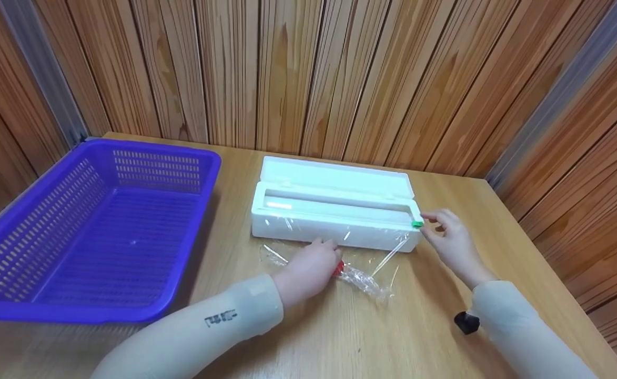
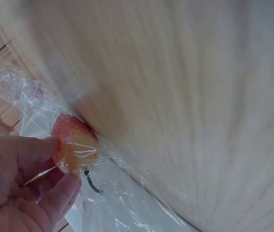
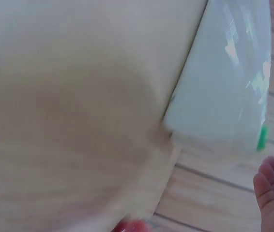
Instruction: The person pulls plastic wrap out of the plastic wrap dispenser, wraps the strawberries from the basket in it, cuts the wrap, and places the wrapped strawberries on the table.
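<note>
In the head view my left hand point(image 1: 311, 268) is in front of a long white cling film dispenser box point(image 1: 287, 225). Thumb and fingers pinch a red and yellow apple point(image 2: 76, 145) with a dark stem, wrapped in clear cling film point(image 1: 366, 281). The film stretches from the box to the apple, with a twisted end trailing right. The box's lid point(image 1: 334, 176) is tipped back. At the box's right end, my right hand point(image 1: 453, 242) has its loosely bent fingers close beside a green slide cutter point(image 1: 417, 224); the right wrist view shows a gap between them.
A large purple-blue plastic basket point(image 1: 184, 263) stands on the left of the wooden table point(image 1: 392, 347). Wood-plank panels point(image 1: 308, 79) rise behind the table and at both sides. A small black object point(image 1: 466, 322) shows beside the right sleeve.
</note>
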`<state>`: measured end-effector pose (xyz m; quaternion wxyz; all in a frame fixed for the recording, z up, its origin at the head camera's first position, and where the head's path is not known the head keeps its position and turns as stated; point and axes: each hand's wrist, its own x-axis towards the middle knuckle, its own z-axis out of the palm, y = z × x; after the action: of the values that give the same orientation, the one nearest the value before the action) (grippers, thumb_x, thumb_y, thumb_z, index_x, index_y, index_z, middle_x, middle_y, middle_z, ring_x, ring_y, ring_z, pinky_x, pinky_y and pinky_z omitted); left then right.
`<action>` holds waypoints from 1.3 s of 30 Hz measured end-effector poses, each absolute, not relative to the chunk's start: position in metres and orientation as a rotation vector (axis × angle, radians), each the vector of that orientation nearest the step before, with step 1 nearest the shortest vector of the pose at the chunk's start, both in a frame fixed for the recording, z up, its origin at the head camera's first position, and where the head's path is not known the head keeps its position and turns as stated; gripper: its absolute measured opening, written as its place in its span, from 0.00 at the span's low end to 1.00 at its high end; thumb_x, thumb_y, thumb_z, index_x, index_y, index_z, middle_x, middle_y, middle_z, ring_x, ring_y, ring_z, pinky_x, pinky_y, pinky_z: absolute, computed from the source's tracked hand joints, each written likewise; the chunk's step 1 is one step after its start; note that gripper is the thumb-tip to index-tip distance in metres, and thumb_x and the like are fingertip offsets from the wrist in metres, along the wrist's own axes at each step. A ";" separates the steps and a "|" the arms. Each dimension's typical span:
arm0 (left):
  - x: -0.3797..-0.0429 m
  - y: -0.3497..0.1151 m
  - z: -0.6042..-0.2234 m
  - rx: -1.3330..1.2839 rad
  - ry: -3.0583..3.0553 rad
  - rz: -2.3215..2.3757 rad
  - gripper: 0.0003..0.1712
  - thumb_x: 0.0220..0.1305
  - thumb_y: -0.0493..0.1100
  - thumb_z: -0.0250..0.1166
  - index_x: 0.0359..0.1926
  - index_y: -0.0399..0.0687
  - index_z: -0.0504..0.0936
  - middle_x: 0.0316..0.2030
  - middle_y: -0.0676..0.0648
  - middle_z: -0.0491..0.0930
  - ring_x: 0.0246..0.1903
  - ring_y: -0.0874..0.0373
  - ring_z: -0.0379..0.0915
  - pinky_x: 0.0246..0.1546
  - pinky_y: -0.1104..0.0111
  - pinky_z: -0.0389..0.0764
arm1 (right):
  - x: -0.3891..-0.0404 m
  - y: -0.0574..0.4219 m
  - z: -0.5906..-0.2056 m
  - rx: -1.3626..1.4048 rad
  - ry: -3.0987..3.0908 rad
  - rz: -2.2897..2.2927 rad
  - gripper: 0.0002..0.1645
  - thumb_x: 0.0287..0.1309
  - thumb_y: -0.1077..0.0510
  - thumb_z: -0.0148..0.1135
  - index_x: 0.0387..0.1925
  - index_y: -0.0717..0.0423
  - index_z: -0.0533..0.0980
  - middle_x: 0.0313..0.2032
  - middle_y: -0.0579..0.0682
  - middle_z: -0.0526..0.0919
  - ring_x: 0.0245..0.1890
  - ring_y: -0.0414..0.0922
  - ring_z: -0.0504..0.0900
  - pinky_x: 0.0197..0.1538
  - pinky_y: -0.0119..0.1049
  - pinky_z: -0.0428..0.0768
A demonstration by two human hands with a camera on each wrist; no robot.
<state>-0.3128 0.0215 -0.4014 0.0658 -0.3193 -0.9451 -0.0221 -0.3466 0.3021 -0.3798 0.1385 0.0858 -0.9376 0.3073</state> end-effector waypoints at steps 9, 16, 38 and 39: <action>-0.312 0.020 -0.402 -0.961 -2.831 -0.082 0.14 0.56 0.35 0.55 0.45 0.46 0.76 0.39 0.49 0.73 0.38 0.56 0.70 0.38 0.68 0.77 | -0.363 0.303 -0.389 0.279 -2.801 1.018 0.30 0.49 0.41 0.58 0.53 0.48 0.69 0.51 0.51 0.63 0.50 0.50 0.64 0.50 0.43 0.66; -0.316 0.020 -0.401 -0.946 -2.874 -0.173 0.16 0.56 0.34 0.55 0.47 0.46 0.74 0.40 0.49 0.73 0.40 0.56 0.69 0.43 0.68 0.75 | -0.369 0.302 -0.393 0.283 -2.775 1.042 0.25 0.47 0.42 0.59 0.45 0.51 0.74 0.48 0.51 0.63 0.49 0.48 0.60 0.47 0.37 0.61; -0.328 0.048 -0.376 -1.066 -2.824 -0.274 0.14 0.51 0.31 0.55 0.41 0.42 0.75 0.38 0.47 0.74 0.37 0.56 0.71 0.41 0.70 0.75 | -0.371 0.301 -0.397 0.245 -2.781 1.146 0.23 0.46 0.43 0.60 0.41 0.52 0.73 0.49 0.50 0.60 0.52 0.49 0.57 0.48 0.37 0.59; -0.330 0.054 -0.374 -1.084 -2.803 -0.262 0.14 0.51 0.31 0.55 0.41 0.43 0.75 0.37 0.47 0.74 0.36 0.56 0.71 0.39 0.70 0.75 | -0.371 0.300 -0.396 0.250 -2.778 1.148 0.22 0.47 0.43 0.60 0.41 0.52 0.73 0.49 0.50 0.60 0.52 0.49 0.57 0.48 0.37 0.59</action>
<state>-0.3295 0.0538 -0.3736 0.0624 -0.3587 -0.9273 -0.0866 -0.3709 0.3004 -0.3964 0.0628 0.0827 -0.9192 0.3799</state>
